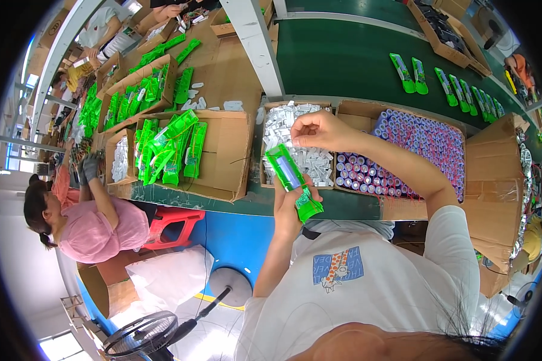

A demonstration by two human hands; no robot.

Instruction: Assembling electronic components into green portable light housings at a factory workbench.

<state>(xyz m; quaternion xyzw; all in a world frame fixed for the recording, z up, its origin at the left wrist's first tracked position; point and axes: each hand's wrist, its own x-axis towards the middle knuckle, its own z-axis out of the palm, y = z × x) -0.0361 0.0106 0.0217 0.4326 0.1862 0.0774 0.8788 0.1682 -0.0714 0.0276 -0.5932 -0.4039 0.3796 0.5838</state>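
Note:
My left hand [288, 207] is wrapped round a long bright green plastic case [278, 155]. A silver-lilac cylindrical battery cell [289, 173] lies in it, and a small circuit board shows near its lower end. My right hand [319, 129] hovers above the far end of the case, thumb and fingertips pinched together. Whatever sits in that pinch is too small to make out. Under both hands stands a cardboard box of small white plastic pieces [315, 157].
Right of it, a carton holds many purple battery cells [412, 141]. To the left, an open carton [223, 159] contains green cases [168, 144]. More green cases [451, 90] line the green conveyor. A white post [253, 45] rises behind. A co-worker [96, 225] sits at left, near a fan [144, 334].

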